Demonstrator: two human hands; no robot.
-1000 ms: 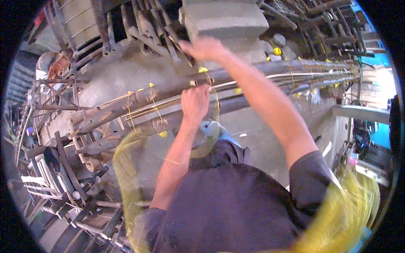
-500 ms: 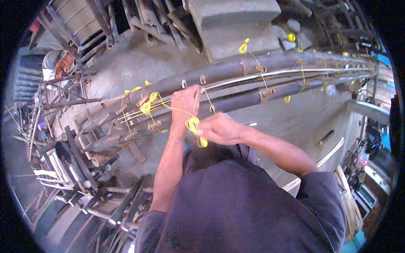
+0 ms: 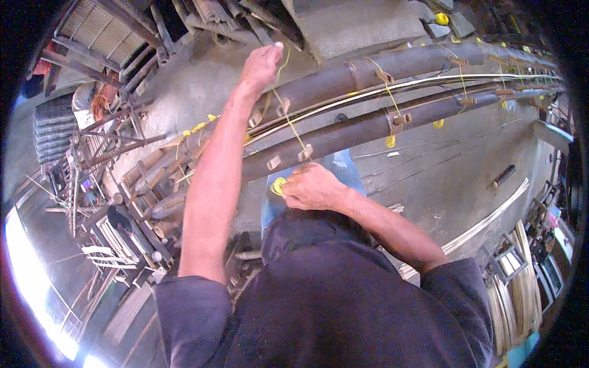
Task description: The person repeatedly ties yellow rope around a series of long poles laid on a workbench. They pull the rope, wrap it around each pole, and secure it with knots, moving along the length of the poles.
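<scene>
Two long dark bamboo-like poles (image 3: pixel 417 67) run side by side across the view, with thin pale strips (image 3: pixel 402 86) between them. My left hand (image 3: pixel 262 67) is raised beyond the far pole, closed on a length of yellow cord (image 3: pixel 293 126). From there the cord slants down across both poles, past wooden pegs (image 3: pixel 305 153), toward my right hand (image 3: pixel 314 187). That hand is closed on this side of the near pole, gripping the cord, and a yellow coil (image 3: pixel 278 186) shows at its fingers. My left forearm hides part of the poles.
More yellow cord ties, such as a hanging bundle (image 3: pixel 390 141), sit along the poles. Wooden frames and stacked poles (image 3: pixel 132 236) crowd the left. Pale strips (image 3: pixel 488 218) lie on the floor at right, near a short dark tube (image 3: pixel 504 176). A concrete block (image 3: pixel 356 30) stands beyond.
My left hand has moved up and away, past the far pole, drawing cord with it. My right hand stays near the front with the coil. The view has shifted slightly.
</scene>
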